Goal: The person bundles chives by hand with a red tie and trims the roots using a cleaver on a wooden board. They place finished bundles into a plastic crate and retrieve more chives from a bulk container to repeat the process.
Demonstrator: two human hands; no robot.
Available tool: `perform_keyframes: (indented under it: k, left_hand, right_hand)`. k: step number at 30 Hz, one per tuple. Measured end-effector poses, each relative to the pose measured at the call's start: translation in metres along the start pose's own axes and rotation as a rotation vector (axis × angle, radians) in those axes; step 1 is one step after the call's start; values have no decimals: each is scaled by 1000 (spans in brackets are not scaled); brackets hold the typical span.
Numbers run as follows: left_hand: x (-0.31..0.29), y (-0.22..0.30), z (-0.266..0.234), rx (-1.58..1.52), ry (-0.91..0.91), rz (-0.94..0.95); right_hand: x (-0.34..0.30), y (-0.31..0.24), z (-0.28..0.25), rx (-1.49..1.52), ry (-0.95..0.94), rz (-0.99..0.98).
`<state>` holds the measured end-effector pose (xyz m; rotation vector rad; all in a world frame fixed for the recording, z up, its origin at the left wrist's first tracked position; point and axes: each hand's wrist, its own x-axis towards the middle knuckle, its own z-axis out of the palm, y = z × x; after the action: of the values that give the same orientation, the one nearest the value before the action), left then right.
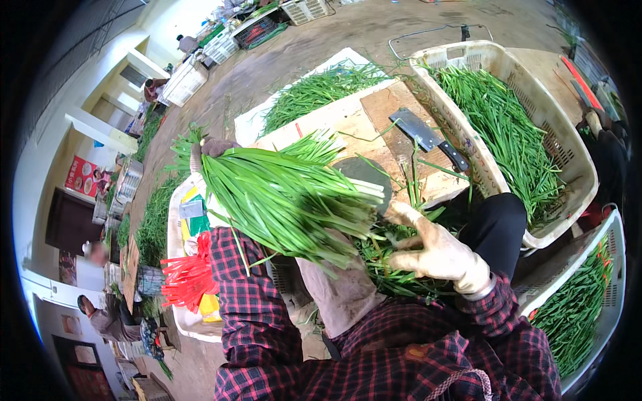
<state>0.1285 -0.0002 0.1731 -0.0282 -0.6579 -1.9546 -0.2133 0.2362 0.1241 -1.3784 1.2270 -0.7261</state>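
Note:
A large bunch of garlic chives [287,194] lies slantwise across my left forearm, its pale stem ends toward the right. At its leafy end, my left hand [215,147] in a greyish glove is closed around it, the fingers partly covered by leaves. My right hand [438,254], in a pale glove, has its fingers spread and holds nothing. It hovers just right of the stem ends, over loose chives and scraps [401,277] by my lap. Beyond it, a cleaver [421,134] with a black handle rests on a wooden board [374,107].
A crate [575,154] heaped with chives stands at the right, another crate [618,267] below it. Loose chives [321,90] lie past the board. At left, a white basket [175,267] holds red strips [187,277]. Other people work along the far-left wall.

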Motion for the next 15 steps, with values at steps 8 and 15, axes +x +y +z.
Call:
perform_keyframes:
  k: [8,15]
  left_hand:
    - [-6,13,-8,-36,-133,130]
    - [0,-15,1,-104,-220,38]
  right_hand:
    - [-20,12,11,684,-114,15]
    - [-1,4,12,-556,448,-743]
